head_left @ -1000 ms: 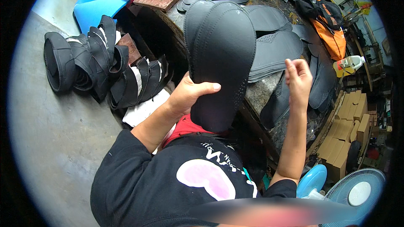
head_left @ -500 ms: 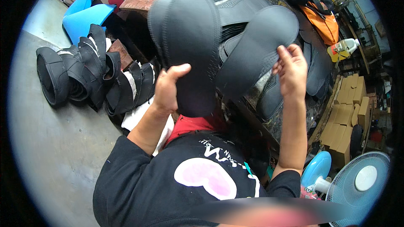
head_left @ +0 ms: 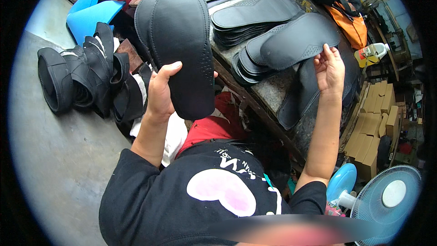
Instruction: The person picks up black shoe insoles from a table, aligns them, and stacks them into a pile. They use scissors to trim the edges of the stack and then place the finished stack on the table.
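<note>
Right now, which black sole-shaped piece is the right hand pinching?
The single piece overlapping the fanned-out pile in view: the right hand pinches its edge. The left hand grips a different bunch; no hand touches the neat stack behind.

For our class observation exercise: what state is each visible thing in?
Left bare hand: gripping
Flat black leather-like soles, left: overlapping, held up
Right bare hand: pinching
Flat black sole, right: edge pinched
Flat black soles, centre: stacked
Curved black padded pieces: bent, bunched together
Clear plastic jug: holding yellow liquid
Round blue fan: motion unclear
Brown cardboard boxes: piled
</note>
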Action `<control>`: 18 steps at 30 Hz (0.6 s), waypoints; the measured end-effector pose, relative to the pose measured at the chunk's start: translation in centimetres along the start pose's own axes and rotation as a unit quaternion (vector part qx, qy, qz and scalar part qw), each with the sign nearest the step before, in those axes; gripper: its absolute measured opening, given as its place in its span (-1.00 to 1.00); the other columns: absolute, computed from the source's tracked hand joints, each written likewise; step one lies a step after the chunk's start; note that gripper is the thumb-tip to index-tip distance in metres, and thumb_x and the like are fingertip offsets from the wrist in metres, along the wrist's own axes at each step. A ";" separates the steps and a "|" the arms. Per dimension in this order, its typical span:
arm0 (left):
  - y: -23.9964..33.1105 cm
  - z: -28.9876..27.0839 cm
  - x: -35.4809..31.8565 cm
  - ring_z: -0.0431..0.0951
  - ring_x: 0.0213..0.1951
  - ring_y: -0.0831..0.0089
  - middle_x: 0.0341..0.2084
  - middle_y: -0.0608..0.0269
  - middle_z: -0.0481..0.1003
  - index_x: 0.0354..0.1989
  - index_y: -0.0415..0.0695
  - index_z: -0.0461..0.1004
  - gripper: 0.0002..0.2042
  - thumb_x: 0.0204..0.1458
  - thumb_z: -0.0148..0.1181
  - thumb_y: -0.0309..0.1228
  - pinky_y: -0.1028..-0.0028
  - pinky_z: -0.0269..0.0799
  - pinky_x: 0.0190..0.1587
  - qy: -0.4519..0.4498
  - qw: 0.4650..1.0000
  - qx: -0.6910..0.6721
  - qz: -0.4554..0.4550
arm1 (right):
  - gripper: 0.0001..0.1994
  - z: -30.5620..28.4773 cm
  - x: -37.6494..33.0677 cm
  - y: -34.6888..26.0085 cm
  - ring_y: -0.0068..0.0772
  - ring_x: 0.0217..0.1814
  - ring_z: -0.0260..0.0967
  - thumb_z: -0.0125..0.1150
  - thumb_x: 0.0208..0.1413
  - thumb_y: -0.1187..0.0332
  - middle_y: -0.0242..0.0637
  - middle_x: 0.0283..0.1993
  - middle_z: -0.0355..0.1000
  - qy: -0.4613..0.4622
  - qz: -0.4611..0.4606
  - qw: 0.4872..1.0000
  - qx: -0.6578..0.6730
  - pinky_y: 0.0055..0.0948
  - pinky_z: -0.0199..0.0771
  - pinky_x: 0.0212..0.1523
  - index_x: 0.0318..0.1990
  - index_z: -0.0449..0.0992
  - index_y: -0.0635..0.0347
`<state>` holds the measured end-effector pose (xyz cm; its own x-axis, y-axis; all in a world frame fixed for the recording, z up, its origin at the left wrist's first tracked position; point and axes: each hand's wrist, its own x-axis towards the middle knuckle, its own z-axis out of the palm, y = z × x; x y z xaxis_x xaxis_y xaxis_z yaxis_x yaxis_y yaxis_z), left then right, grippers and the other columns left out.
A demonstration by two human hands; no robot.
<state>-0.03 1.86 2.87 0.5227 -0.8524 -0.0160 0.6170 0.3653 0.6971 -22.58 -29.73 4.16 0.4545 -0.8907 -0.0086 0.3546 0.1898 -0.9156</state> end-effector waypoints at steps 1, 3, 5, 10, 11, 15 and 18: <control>0.0 0.0 0.0 0.63 -0.18 -0.05 -0.18 -0.24 0.55 0.02 -0.51 0.40 -0.58 0.11 -0.10 -0.40 0.12 0.60 -0.08 -0.002 1.000 -0.001 -0.003 | -0.89 0.5 0.4 -0.3 -0.45 -0.41 0.50 0.20 0.21 0.43 -0.29 -0.37 0.45 -0.031 -0.002 1.000 -0.003 -0.56 0.60 -0.45 -0.23 0.39 0.20; -0.2 0.2 0.2 0.64 -0.19 -0.04 -0.18 -0.24 0.55 0.01 -0.50 0.40 -0.58 0.11 -0.10 -0.39 0.13 0.59 -0.07 -0.006 1.000 -0.016 -0.004 | -0.89 2.0 1.6 -0.4 -0.42 -0.39 0.51 0.19 0.22 0.43 -0.26 -0.36 0.45 -0.048 0.000 0.999 -0.018 -0.54 0.62 -0.43 -0.22 0.39 0.23; -0.4 0.3 0.3 0.64 -0.19 -0.02 -0.19 -0.23 0.56 0.01 -0.50 0.41 -0.59 0.11 -0.09 -0.39 0.14 0.59 -0.07 -0.011 1.000 -0.026 -0.003 | -0.85 4.0 3.1 0.1 -0.35 -0.34 0.53 0.16 0.23 0.45 -0.20 -0.31 0.47 -0.048 0.001 0.998 -0.043 -0.51 0.65 -0.38 -0.14 0.38 0.31; -0.5 0.3 0.1 0.62 -0.13 -0.08 -0.12 -0.21 0.54 0.09 -0.45 0.36 -0.50 0.08 -0.07 -0.29 0.13 0.59 -0.08 -0.026 0.998 0.053 -0.002 | -0.80 8.2 7.0 1.7 -0.26 -0.27 0.55 0.13 0.24 0.46 -0.13 -0.25 0.45 -0.076 0.011 0.995 -0.063 -0.42 0.69 -0.30 -0.08 0.34 0.39; -0.5 0.3 0.0 0.62 -0.13 -0.08 -0.12 -0.21 0.54 0.09 -0.45 0.36 -0.51 0.08 -0.06 -0.29 0.13 0.59 -0.07 -0.023 0.998 0.051 -0.004 | -0.81 8.6 7.5 2.0 -0.25 -0.28 0.55 0.13 0.24 0.46 -0.12 -0.25 0.45 -0.079 0.019 0.993 -0.086 -0.42 0.69 -0.30 -0.09 0.34 0.39; -0.6 0.1 0.0 0.62 -0.14 -0.08 -0.12 -0.21 0.54 0.09 -0.45 0.36 -0.51 0.08 -0.06 -0.29 0.13 0.58 -0.07 -0.015 0.999 0.025 -0.018 | -0.80 9.3 8.2 2.7 -0.39 -0.41 0.54 0.23 0.20 0.37 -0.19 -0.36 0.48 -0.083 0.058 0.976 -0.194 -0.50 0.65 -0.42 -0.22 0.35 0.30; -0.7 0.1 -0.1 0.64 -0.18 -0.02 -0.17 -0.22 0.55 0.03 -0.48 0.40 -0.57 0.10 -0.07 -0.35 0.16 0.60 -0.08 -0.010 1.000 -0.006 -0.013 | -0.72 8.9 8.2 2.1 -0.62 -0.58 0.44 0.34 0.14 0.20 -0.36 -0.52 0.48 -0.089 0.058 0.943 -0.316 -0.67 0.44 -0.63 -0.33 0.37 0.15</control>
<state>-0.60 1.59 2.47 0.4951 -0.8686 -0.0189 0.6374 0.3484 0.6873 -10.83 -32.96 5.76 0.6098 -0.7852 -0.1075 -0.2379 -0.0519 -0.9699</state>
